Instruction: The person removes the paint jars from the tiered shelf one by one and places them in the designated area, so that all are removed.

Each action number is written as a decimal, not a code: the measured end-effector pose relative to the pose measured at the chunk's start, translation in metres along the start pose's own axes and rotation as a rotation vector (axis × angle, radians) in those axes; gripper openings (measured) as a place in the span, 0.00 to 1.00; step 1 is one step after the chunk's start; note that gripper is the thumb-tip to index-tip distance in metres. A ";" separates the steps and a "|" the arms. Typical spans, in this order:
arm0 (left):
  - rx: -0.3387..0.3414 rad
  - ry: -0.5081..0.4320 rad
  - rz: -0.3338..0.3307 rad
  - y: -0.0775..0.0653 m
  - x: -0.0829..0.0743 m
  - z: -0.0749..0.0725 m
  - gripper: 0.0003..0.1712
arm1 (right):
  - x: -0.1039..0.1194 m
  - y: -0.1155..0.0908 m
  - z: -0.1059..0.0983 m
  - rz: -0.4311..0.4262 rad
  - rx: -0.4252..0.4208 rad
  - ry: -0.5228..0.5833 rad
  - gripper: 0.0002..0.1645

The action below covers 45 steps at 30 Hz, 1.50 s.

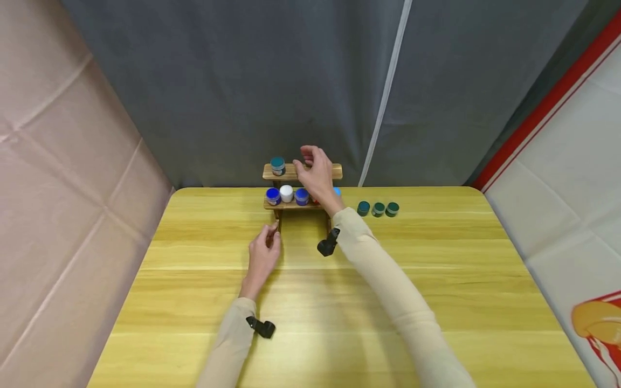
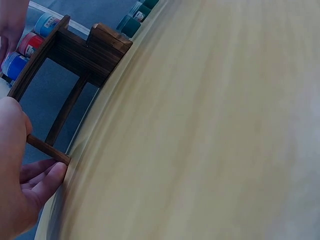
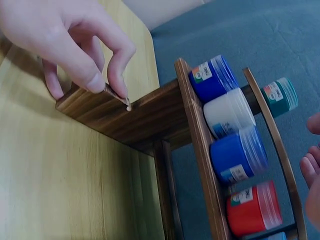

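A two-tier wooden rack (image 1: 337,171) stands at the table's back edge. My left hand (image 1: 263,257) pinches the rack's side panel (image 3: 145,117) low at its left end, between thumb and fingers. Over the upper shelf hovers my right hand (image 1: 317,175), fingers loosely bent, with nothing seen between them. A teal paint jar (image 1: 278,166) sits on the left of that shelf. Along the lower shelf stand a blue jar (image 3: 212,78), a white jar (image 3: 229,113), another blue jar (image 3: 237,155), a red jar (image 3: 254,208) and a light blue jar (image 1: 337,191); my right arm partly hides these last two in the head view.
Three dark teal and green jars (image 1: 378,209) stand in a row on the table (image 1: 436,280), right of the rack. A grey curtain (image 1: 218,97) hangs close behind the rack. Pale cloth walls (image 1: 73,188) flank the table's sides.
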<state>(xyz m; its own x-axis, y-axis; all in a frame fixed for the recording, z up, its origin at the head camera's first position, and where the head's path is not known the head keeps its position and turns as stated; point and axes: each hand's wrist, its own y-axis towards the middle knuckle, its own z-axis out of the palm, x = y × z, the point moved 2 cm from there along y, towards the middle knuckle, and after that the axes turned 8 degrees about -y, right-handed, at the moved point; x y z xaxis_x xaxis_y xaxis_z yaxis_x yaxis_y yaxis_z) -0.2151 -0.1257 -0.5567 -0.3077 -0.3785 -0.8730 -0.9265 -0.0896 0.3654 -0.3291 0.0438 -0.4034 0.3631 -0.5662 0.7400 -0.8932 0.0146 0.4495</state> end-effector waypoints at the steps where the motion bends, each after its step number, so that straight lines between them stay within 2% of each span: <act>1: -0.001 -0.001 -0.001 0.000 0.000 0.001 0.07 | 0.000 0.000 0.001 0.000 0.004 -0.003 0.22; 10: 0.010 0.002 -0.029 0.000 0.001 0.004 0.10 | 0.007 -0.003 0.012 -0.013 0.050 0.011 0.25; 19: -0.006 -0.002 0.016 0.001 0.000 0.004 0.08 | 0.019 -0.005 0.025 -0.032 0.103 0.009 0.25; 26: -0.023 0.011 0.009 -0.001 -0.003 0.005 0.09 | 0.026 -0.009 0.031 -0.043 0.147 -0.038 0.24; 37: -0.023 0.006 0.026 -0.001 -0.003 0.006 0.09 | 0.022 -0.009 0.032 -0.059 0.128 -0.056 0.22; 45: -0.004 -0.006 -0.016 0.000 -0.002 0.005 0.10 | 0.018 -0.004 0.022 -0.081 0.062 -0.034 0.21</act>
<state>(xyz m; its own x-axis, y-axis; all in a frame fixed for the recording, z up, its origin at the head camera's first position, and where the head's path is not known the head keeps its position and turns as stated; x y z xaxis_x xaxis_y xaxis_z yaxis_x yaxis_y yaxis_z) -0.2156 -0.1202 -0.5561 -0.2945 -0.3711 -0.8806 -0.9304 -0.0991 0.3529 -0.3247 0.0155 -0.4031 0.4270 -0.5910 0.6844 -0.8761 -0.0830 0.4749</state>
